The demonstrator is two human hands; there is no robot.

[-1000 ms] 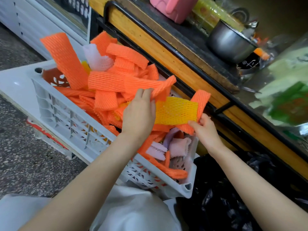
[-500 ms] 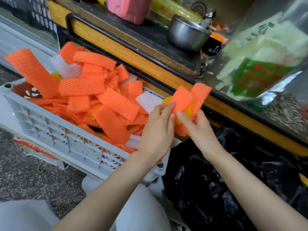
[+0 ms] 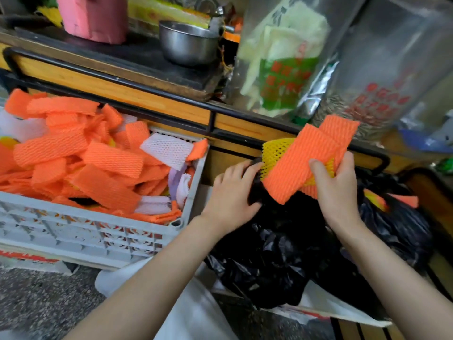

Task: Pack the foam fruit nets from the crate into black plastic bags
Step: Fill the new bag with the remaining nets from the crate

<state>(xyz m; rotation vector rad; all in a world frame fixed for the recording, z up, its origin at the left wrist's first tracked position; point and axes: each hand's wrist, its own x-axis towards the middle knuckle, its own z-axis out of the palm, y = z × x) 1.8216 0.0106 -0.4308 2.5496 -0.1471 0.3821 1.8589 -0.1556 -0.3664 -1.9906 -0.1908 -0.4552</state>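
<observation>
A white plastic crate on the left is heaped with orange foam fruit nets, plus a few white and pink ones. My right hand grips a bunch of orange and yellow nets above a crumpled black plastic bag. My left hand grips the bag's rim at its left side, just below the bunch. A second black bag to the right holds a few orange nets at its mouth.
A wooden counter with a black rail runs behind the crate and bags. On it stand a steel bowl, a pink container and clear food bags. Speckled floor lies at lower left.
Both hands have carried the bunch of nets rightward from the crate to above the black bag. My left hand has let go of the nets and taken the bag's rim.
</observation>
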